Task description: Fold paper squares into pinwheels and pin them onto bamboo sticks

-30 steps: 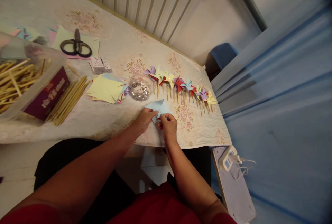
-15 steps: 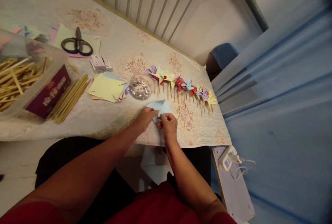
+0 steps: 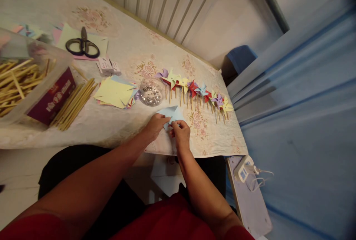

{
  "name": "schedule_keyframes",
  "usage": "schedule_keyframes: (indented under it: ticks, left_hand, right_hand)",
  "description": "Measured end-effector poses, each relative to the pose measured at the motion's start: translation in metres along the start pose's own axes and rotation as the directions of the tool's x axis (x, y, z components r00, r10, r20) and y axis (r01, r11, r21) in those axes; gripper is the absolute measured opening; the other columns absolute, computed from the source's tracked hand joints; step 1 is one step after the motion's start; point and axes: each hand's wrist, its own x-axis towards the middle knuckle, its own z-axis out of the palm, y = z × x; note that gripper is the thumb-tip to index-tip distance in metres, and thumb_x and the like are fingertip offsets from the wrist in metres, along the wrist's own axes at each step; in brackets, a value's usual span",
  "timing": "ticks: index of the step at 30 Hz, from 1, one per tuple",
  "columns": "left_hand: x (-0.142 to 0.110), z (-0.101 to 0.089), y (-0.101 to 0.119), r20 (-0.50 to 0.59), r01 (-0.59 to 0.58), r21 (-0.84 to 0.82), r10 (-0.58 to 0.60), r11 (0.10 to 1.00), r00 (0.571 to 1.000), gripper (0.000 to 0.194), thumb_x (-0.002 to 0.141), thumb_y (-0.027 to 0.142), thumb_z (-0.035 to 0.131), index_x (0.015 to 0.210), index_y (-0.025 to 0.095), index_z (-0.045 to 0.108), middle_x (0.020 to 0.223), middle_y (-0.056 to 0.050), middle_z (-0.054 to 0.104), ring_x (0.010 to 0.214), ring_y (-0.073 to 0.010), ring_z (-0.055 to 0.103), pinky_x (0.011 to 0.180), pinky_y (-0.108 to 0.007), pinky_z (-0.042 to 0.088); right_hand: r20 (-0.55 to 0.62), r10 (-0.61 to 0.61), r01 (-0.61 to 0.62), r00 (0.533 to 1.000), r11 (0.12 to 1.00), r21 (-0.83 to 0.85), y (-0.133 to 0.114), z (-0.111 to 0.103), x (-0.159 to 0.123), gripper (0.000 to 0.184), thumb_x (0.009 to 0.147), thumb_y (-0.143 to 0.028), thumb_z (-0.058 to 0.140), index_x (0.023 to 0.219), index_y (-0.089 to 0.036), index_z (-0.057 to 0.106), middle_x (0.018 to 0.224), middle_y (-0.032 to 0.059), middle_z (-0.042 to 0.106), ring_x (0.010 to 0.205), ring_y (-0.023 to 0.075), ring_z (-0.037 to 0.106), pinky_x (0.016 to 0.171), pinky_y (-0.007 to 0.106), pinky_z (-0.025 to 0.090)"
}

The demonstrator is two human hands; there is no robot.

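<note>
A light blue paper pinwheel piece [image 3: 172,112], with corners folded in, is held just above the table's front edge. My left hand [image 3: 157,124] is closed on its left side. My right hand [image 3: 181,132] pinches it near the middle; the fingertips partly hide the paper there. Beyond the hands sits a round clear dish [image 3: 150,92] of small shiny metal pieces. To its left lies a stack of cut paper squares [image 3: 115,92], yellow on top. A row of finished paper pinwheels [image 3: 191,89] on sticks lies to the right of the dish.
A clear plastic box [image 3: 62,56] of wooden sticks stands at the left, with a bundle of loose sticks [image 3: 73,105] beside it. Black-handled scissors [image 3: 82,45] rest on paper sheets behind small boxes [image 3: 107,66]. A power strip [image 3: 244,169] sits on a stool right of the table.
Both hands stay almost in place on the blue paper, with only a slight shift of the fingers. The view has moved very slightly.
</note>
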Motion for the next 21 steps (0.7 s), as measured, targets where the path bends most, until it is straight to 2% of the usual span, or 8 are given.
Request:
schedule_keyframes:
  ticks: [6, 17, 21]
  left_hand:
    - [0.0019, -0.0023, -0.0035, 0.019, -0.01, 0.014, 0.01, 1.0, 1.0, 0.014, 0.061, 0.025, 0.068, 0.062, 0.014, 0.06, 0.058, 0.001, 0.06, 0.055, -0.0107, 0.052, 0.057, -0.024, 0.04]
    - [0.0018, -0.0009, -0.0026, -0.015, -0.016, 0.012, 0.016, 1.0, 1.0, 0.011, 0.06, 0.023, 0.066, 0.059, 0.014, 0.059, 0.057, 0.001, 0.059, 0.054, -0.011, 0.052, 0.056, -0.025, 0.04]
    - [0.0018, -0.0007, -0.0025, -0.019, -0.024, 0.032, 0.025, 0.999, 1.0, 0.012, 0.061, 0.024, 0.066, 0.058, 0.015, 0.058, 0.055, 0.002, 0.057, 0.053, -0.01, 0.05, 0.055, -0.024, 0.038]
  right_hand:
    - [-0.02, -0.003, 0.002, 1.0, 1.0, -0.031, -0.0002, -0.0001, -0.0002, 0.018, 0.071, -0.036, 0.062, 0.065, -0.02, 0.057, 0.059, -0.0027, 0.065, 0.043, 0.0106, 0.05, 0.043, 0.022, 0.038]
    - [-0.054, -0.017, 0.015, 0.998, 0.999, -0.039, -0.0009, 0.0035, 0.001, 0.02, 0.071, -0.037, 0.062, 0.062, -0.021, 0.054, 0.055, -0.0037, 0.062, 0.042, 0.0105, 0.047, 0.043, 0.023, 0.037]
    - [-0.058, -0.039, 0.036, 0.998, 0.998, -0.052, -0.0003, 0.0036, 0.0009, 0.019, 0.072, -0.036, 0.062, 0.062, -0.022, 0.054, 0.049, -0.0055, 0.057, 0.041, 0.0109, 0.046, 0.043, 0.023, 0.035]
